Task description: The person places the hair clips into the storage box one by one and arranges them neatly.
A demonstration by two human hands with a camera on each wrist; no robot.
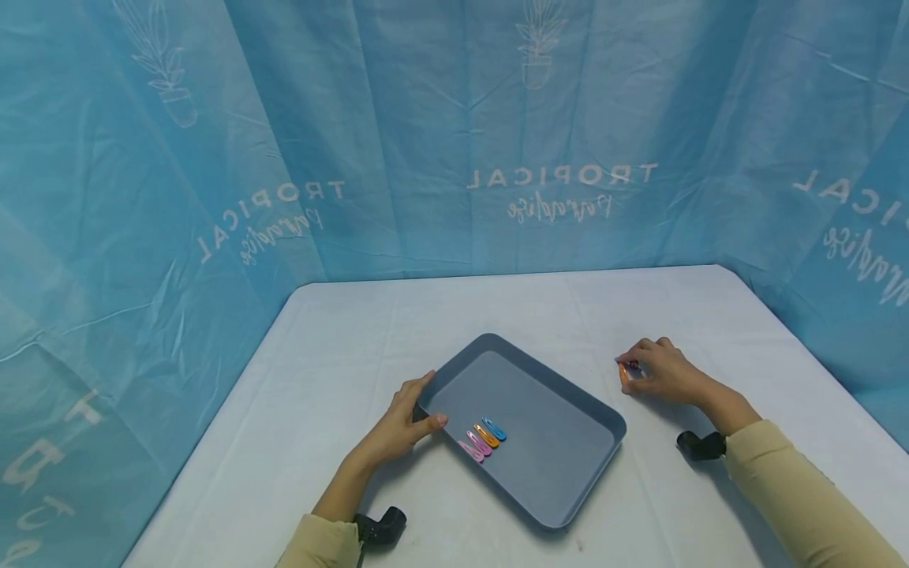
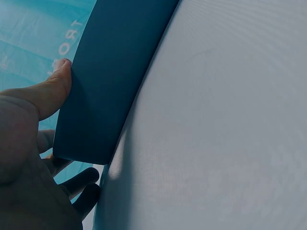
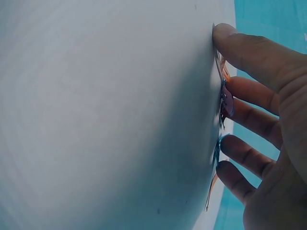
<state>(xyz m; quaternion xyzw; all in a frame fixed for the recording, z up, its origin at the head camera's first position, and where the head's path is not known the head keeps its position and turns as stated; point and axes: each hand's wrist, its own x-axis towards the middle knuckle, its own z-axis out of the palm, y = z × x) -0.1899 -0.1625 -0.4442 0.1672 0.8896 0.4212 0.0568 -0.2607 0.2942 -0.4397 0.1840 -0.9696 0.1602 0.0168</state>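
Grey tray (image 1: 557, 442) with four clips (image 1: 487, 435)

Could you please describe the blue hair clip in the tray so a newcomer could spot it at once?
On the white table lies a grey tray, its left corner held by the left hand. Inside it, four hair clips lie in a row. The blue clip is at the row's right end, beside the orange clip, the row's only blue one.

A tray (image 1: 547, 410) is lying on the table (image 1: 341, 339), four clips (image 1: 486, 435) (side by side) sitting inside its near-left edge; other clips (image 1: 623, 377) are lying behind its right corner, a curtain (image 1: 426, 142) hanging farther back.
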